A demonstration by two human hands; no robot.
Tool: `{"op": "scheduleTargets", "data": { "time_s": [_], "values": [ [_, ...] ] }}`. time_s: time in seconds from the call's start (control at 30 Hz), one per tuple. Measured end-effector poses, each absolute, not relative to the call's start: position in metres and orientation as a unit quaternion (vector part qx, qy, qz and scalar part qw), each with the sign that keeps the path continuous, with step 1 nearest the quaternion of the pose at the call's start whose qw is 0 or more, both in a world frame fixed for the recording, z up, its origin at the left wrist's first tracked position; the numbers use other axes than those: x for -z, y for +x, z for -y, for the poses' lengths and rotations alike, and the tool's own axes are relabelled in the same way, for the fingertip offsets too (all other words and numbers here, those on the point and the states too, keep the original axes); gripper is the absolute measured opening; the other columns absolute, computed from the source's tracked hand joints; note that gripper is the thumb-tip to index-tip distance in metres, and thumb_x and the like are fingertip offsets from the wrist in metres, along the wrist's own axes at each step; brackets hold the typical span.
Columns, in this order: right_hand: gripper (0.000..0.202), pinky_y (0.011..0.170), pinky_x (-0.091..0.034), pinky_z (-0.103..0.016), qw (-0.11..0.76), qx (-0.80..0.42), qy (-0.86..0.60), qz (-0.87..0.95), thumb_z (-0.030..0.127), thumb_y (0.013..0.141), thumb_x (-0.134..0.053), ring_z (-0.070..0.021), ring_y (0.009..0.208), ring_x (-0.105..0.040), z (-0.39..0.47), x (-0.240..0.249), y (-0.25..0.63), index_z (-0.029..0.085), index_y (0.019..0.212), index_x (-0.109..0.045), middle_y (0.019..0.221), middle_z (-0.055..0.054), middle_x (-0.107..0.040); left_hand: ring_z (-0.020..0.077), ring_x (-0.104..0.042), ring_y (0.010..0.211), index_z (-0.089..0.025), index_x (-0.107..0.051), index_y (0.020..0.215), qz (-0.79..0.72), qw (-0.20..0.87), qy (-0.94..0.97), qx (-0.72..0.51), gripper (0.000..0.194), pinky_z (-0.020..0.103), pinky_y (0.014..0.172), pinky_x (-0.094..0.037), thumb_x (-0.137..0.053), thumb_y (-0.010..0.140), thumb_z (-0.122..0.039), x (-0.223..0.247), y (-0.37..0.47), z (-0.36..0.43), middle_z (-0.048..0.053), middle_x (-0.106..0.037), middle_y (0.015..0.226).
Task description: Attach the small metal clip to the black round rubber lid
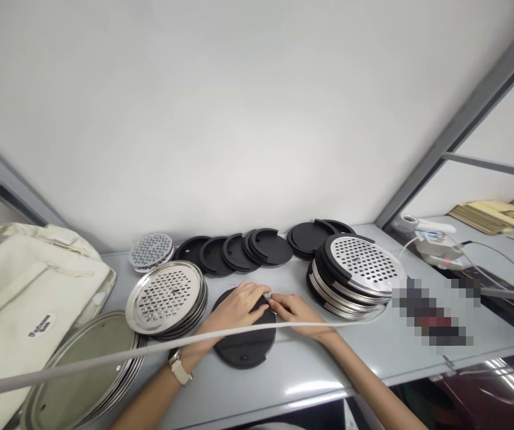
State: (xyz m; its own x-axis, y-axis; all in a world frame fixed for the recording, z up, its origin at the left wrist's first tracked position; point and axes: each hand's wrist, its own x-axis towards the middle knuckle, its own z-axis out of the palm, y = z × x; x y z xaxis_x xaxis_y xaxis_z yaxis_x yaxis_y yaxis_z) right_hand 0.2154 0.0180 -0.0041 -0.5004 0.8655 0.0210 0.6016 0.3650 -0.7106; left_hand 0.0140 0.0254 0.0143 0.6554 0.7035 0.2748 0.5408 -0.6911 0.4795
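The grey table [311, 370] ran across the view below a white wall [239, 119]. On its left lay a cream bag [10, 286], next to a stack of large greenish round plates [91, 364]. To the right stood a stack of metal and black discs [364, 266], a perforated plate on top; a smaller perforated stack [165, 298] sat left of the hands. Black rimmed discs [270, 248] lay overlapping in a row toward the wall.

The black disc [245, 346] was on the table between the two perforated stacks, its face up. Being round, it showed no clear long axis; a small round mark lay at its near edge.

The left hand [239, 304] reached over the disc's far part from the near left, back of the hand up, fingers bent and pointing right, a pale-strapped watch [179, 367] at the wrist. The right hand [297, 310] came from the near right, fingers pointing left. Thumb and forefinger of each were drawn narrow, pinching a small metal piece [272, 303] by the disc's far right edge. Which way that piece pointed was too small to tell.
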Motion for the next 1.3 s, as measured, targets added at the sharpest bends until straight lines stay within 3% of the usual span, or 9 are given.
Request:
{"op": "scheduleTargets", "data": {
  "time_s": [0.4,0.6,0.8,1.13,1.3],
  "values": [
    [0.038,0.053,-0.026,-0.022,0.224,-0.365,-0.444,0.787,0.04,0.094,-0.034,-0.0102,0.055,-0.037,-0.018,0.006,0.214,0.017,0.067,-0.048,0.058,0.005,-0.039,0.0197,-0.053,0.108,-0.019,-0.049,0.112,-0.329,0.216,0.891,-0.228,0.023,0.034,0.096,-0.042,-0.052,0.09,-0.019,-0.009,0.014,-0.029,0.004,-0.058,0.112],
    [0.034,0.054,-0.032,-0.023,0.255,-0.364,-0.465,0.766,0.039,0.091,-0.041,-0.0111,0.056,-0.041,-0.016,0.01,0.213,0.015,0.069,-0.054,0.059,0.003,-0.046,0.0187,-0.051,0.111,-0.02,-0.047,0.115,-0.321,0.245,0.887,-0.225,0.025,0.032,0.097,-0.042,-0.051,0.091,-0.02,-0.011,0.017,-0.026,0.005,-0.056,0.117],
    [0.035,0.055,-0.037,-0.025,0.278,-0.387,-0.445,0.758,0.042,0.091,-0.042,-0.014,0.059,-0.046,-0.019,0.015,0.216,0.016,0.087,-0.063,0.065,-0.001,-0.057,0.0203,-0.051,0.111,-0.021,-0.047,0.114,-0.319,0.237,0.888,-0.232,0.026,0.034,0.097,-0.042,-0.053,0.089,-0.019,-0.012,0.02,-0.024,0.005,-0.057,0.116],
    [0.027,0.055,-0.035,-0.024,0.304,-0.367,-0.464,0.746,0.039,0.09,-0.045,-0.0122,0.059,-0.044,-0.022,0.017,0.224,0.017,0.075,-0.051,0.064,0.002,-0.05,0.0195,-0.053,0.11,-0.02,-0.047,0.115,-0.295,0.213,0.901,-0.236,0.03,0.033,0.097,-0.042,-0.057,0.087,-0.02,-0.006,0.032,-0.035,0.005,-0.058,0.116],
    [0.027,0.058,-0.036,-0.024,0.306,-0.361,-0.449,0.757,0.036,0.093,-0.039,-0.0129,0.063,-0.046,-0.02,0.012,0.226,0.016,0.088,-0.057,0.072,0.0,-0.056,0.0204,-0.055,0.104,-0.017,-0.05,0.108,-0.293,0.162,0.912,-0.237,0.023,0.032,0.093,-0.043,-0.057,0.086,-0.023,-0.007,0.035,-0.04,0.007,-0.06,0.11]
  ]
}}
